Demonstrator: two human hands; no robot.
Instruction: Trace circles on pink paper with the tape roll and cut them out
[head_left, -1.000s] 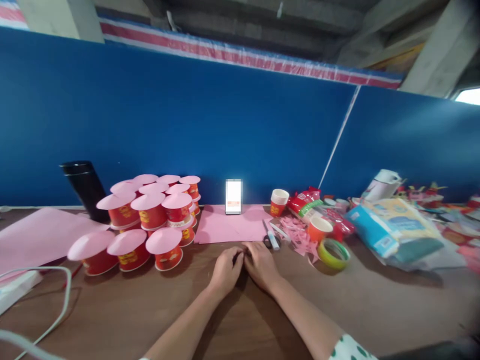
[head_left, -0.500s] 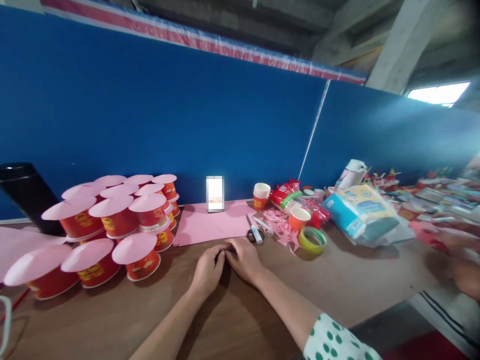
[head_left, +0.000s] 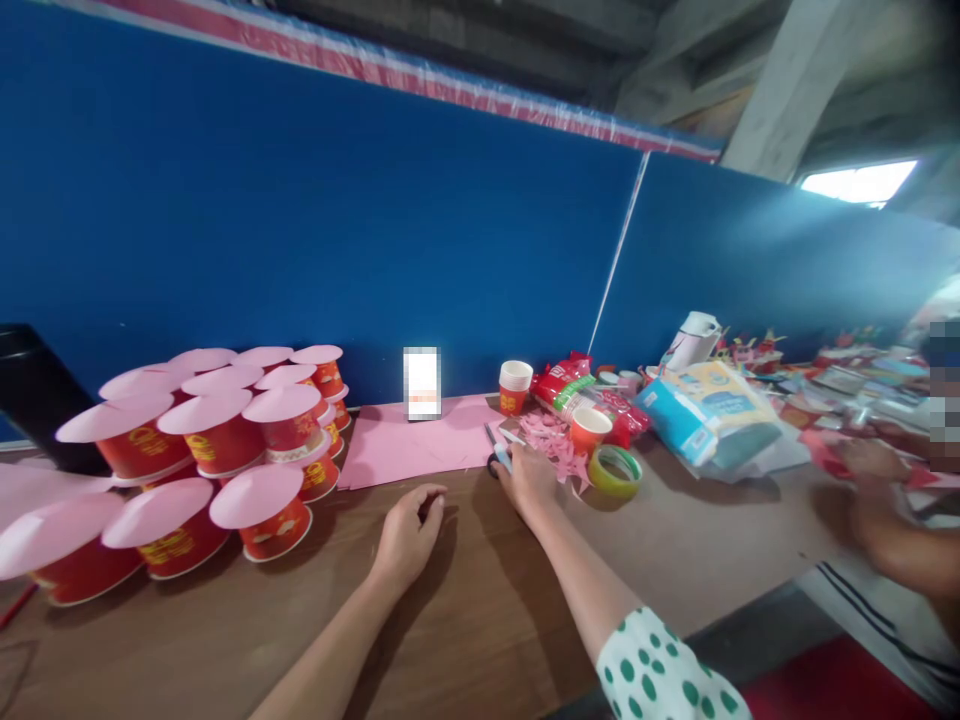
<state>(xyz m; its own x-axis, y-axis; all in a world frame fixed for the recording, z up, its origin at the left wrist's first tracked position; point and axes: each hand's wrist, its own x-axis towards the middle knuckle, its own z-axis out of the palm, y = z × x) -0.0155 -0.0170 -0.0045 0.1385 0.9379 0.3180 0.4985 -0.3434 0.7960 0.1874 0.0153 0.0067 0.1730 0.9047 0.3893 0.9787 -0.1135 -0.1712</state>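
My right hand (head_left: 531, 482) reaches over a white and pale-blue tube (head_left: 503, 457), which lies across scissors (head_left: 490, 436) with dark handles. Its fingers are extended and partly cover both; whether they touch either is hidden. My left hand (head_left: 409, 530) rests on the table, fingers loosely bent, a gap between thumb and forefinger, holding nothing. Just beyond it lie pink paper sheets (head_left: 405, 452). Right of my right hand are pink paper scraps (head_left: 553, 440), an orange-red paper cup (head_left: 591, 430) and a yellow-green tape roll (head_left: 615, 472).
Several red paper cups with pink cone tops (head_left: 202, 420) stand at left, near a black flask (head_left: 45, 400). A lit screen (head_left: 422, 382) leans at the blue partition (head_left: 337, 220). A cup stack (head_left: 516, 388), red bags (head_left: 562, 385) and blue package (head_left: 705, 415) line the right; a co-worker's hand (head_left: 874, 460) is beyond.
My hands have come apart. The right one has moved forward and right onto the tube and scissors; the left stays almost in place. The view has shifted slightly.
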